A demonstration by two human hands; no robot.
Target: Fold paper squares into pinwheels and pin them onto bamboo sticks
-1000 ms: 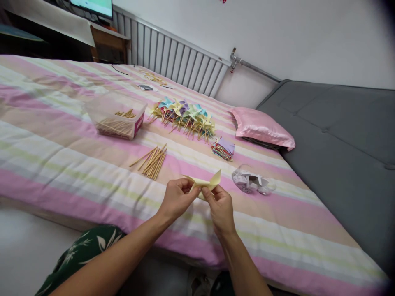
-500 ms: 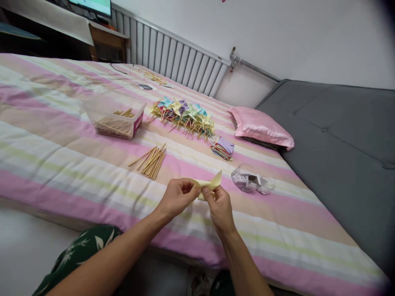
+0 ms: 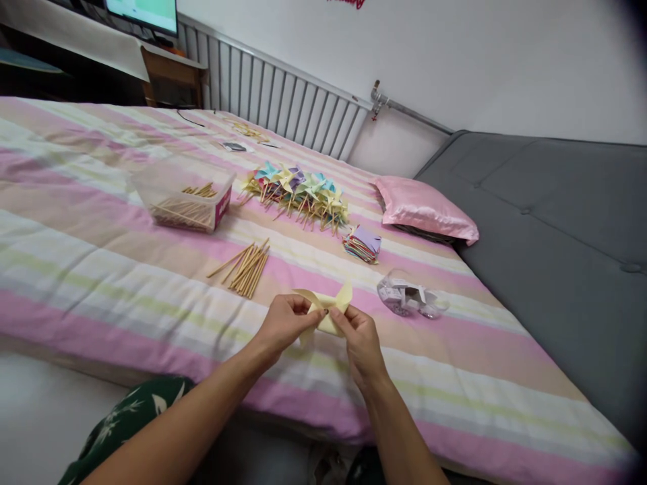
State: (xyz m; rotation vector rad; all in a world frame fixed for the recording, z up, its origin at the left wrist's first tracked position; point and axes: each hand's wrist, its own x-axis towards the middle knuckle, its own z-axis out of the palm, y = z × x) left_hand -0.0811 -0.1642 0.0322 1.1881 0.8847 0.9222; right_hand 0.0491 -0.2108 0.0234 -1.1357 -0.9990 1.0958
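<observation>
Lowered slightly since before, both left hand (image 3: 284, 326) and right hand (image 3: 360, 340) pinch the pale yellow folded paper piece (image 3: 328, 308) between closed fingertips.

The person is wearing a dark green garment (image 3: 132, 419) with white leaf print at seven o'clock; left forearm (image 3: 202, 407) and right forearm (image 3: 399, 434) are showing bare.
</observation>
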